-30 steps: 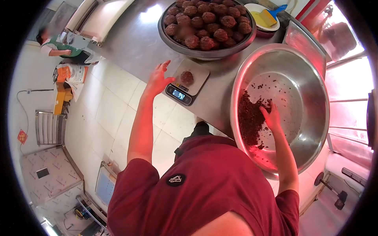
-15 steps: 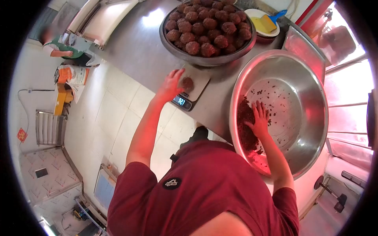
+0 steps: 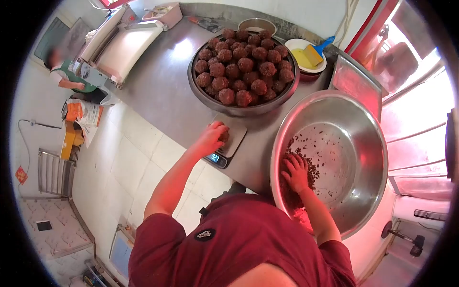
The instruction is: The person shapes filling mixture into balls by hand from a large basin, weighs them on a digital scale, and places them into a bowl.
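My left hand is closed round a dark brown ball on the kitchen scale, whose lit display faces me. Inside the big steel bowl, my right hand rests on dark crumbly mixture, its fingers apart and a little bent; the palm is hidden. Beyond the scale, a round dark pan carries a heap of similar balls.
A white plate with yellow liquid holds a blue-handled scraper. Behind the bowl stands a clear tray. A roller machine is at the far left of the steel table. Another person stands beyond it.
My left hand has gone from open beside the ball to closed round it. My right hand has shifted left in the bowl, onto the mixture. The camera view has tilted up somewhat.
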A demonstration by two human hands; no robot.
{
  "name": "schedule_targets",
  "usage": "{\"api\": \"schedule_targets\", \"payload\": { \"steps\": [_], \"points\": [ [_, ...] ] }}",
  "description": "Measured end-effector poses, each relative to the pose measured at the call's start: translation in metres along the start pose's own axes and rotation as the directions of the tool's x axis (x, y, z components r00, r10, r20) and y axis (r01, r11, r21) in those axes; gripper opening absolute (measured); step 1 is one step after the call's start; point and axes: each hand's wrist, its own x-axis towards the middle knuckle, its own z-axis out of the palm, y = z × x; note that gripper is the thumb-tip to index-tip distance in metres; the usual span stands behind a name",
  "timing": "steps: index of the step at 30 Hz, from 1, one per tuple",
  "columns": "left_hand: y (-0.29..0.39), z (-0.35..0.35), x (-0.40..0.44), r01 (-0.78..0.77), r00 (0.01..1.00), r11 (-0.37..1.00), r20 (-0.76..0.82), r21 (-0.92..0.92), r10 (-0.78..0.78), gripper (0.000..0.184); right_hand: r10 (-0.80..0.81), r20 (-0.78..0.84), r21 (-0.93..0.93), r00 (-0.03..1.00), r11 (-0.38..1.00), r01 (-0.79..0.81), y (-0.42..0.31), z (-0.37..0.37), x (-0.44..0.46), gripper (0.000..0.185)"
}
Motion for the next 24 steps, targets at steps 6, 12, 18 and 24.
{"api": "schedule_targets", "payload": {
  "steps": [6, 12, 18, 24],
  "points": [
    [0.006, -0.131, 0.076, -0.038, 0.933, 0.985, -0.358, -0.17, -0.026, 0.048, 0.027, 0.021, -0.01, 0.999, 1.0, -0.027, -0.004, -0.002, 0.002, 0.05],
    [-0.074, -0.153, 0.191, 0.141, 0.895, 0.986, -0.438, 0.092, -0.087, 0.064, 0.044, 0.028, -0.007, 0.999, 0.999, -0.044, -0.004, -0.006, 0.006, 0.05],
    [-0.101, -0.152, 0.224, 0.079, 0.978, 0.968, -0.208, 0.239, -0.028, 0.076, 0.056, 0.015, -0.011, 0.998, 0.998, -0.056, -0.005, -0.005, 0.006, 0.05],
    [-0.04, -0.151, 0.199, -0.118, 0.907, 0.964, -0.37, 0.237, 0.202, 0.063, 0.079, 0.058, -0.02, 0.995, 0.997, -0.078, 0.002, 0.004, 0.001, 0.061]
  ]
}}
